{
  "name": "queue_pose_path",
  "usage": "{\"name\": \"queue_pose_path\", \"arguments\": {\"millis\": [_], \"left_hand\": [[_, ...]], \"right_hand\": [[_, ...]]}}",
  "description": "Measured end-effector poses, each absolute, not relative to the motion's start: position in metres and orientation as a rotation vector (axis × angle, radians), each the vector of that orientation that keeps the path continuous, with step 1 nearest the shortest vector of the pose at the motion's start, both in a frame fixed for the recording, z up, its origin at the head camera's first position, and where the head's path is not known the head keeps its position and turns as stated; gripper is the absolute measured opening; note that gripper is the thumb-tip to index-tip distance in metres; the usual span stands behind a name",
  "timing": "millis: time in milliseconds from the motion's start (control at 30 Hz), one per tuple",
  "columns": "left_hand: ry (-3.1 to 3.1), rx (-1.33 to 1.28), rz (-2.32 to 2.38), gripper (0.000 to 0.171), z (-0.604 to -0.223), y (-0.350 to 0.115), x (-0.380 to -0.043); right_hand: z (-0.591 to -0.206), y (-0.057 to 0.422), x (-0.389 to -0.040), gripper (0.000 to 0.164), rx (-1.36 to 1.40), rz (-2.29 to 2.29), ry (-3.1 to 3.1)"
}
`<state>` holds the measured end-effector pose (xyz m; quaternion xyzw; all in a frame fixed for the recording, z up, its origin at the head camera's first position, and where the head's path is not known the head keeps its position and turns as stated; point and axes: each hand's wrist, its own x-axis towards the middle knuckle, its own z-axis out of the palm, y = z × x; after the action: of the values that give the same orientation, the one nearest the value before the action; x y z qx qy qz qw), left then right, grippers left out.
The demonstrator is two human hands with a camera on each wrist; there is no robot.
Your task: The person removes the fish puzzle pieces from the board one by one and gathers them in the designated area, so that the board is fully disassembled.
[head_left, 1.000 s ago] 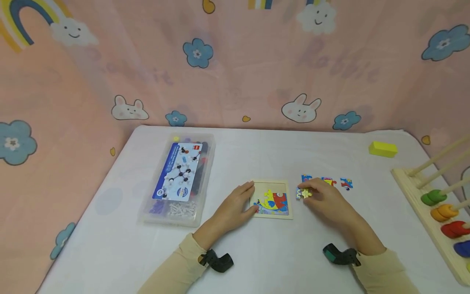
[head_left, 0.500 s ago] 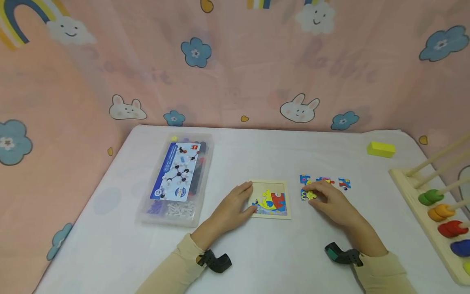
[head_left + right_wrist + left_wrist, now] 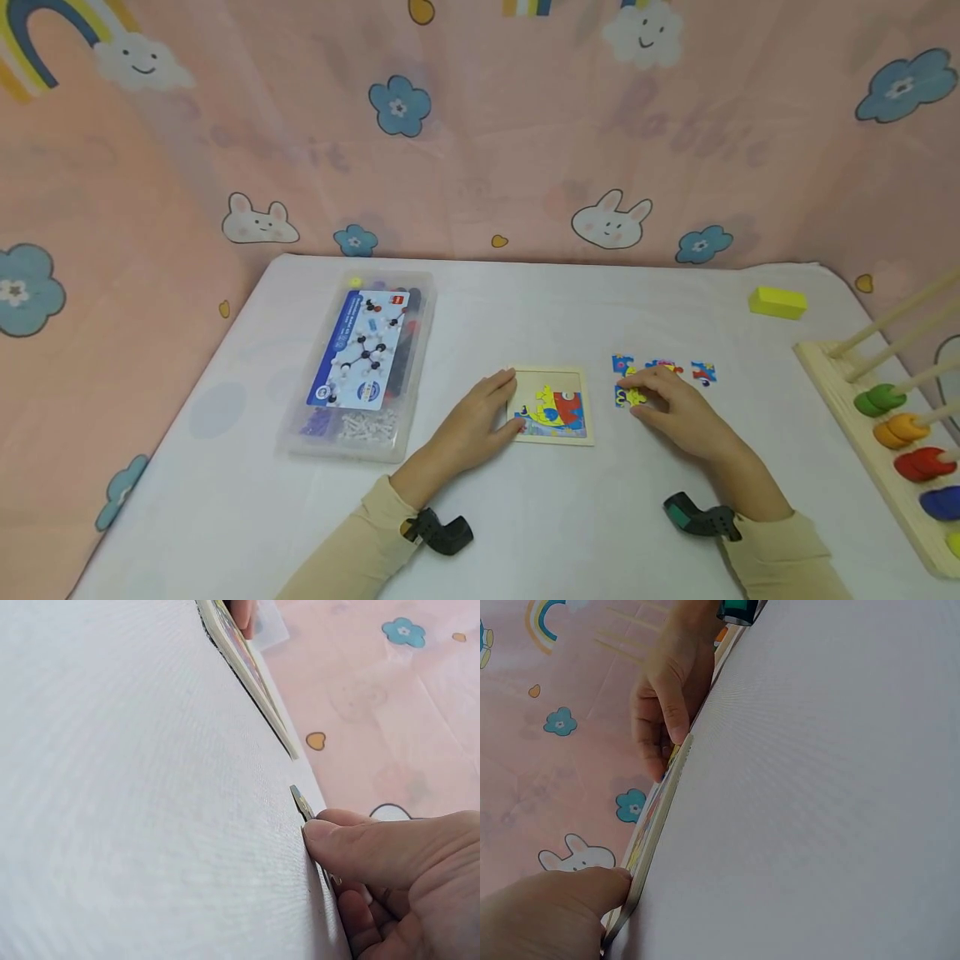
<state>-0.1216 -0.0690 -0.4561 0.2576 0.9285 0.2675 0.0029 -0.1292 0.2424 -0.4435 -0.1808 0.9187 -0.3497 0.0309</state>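
Starting at the far left, a clear plastic box with a blue-and-white molecule label lies on the white-covered table, and just to its right comes the left hand. Its fingers are stretched out along the left side of the wooden puzzle frame, thumb laid on the near part of that edge, a fair gap between thumb and fingertips, so it's touching the frame rather than curling round it. Inside, the joined puzzle pieces, yellow, red and blue, sit in the lower part, with bare wood above. Now past the frame's right edge, and here's the tight one: a blue-and-yellow puzzle piece, pinched by the right hand, thumb against fingers, barely any gap, the piece poking out towards the frame yet apart from it. The right wrist view catches it edge-on, low by the table; whether it touches the cloth, I can't tell. Just beyond the fingers lie loose puzzle pieces, some partly covered by that hand. Farther right, a yellow block rests near the back edge, and a wooden peg stand carries green, orange, red and blue rings.
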Motion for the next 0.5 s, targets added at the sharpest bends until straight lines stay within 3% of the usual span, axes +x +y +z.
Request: {"name": "queue_pose_path", "arguments": {"millis": [500], "left_hand": [[2.913,0.822,0.857,0.060,-0.4552,-0.0699,-0.1221]], "right_hand": [[-0.4470,0.2467,-0.1319,0.037,-0.506,-1.234,2.801]]}}
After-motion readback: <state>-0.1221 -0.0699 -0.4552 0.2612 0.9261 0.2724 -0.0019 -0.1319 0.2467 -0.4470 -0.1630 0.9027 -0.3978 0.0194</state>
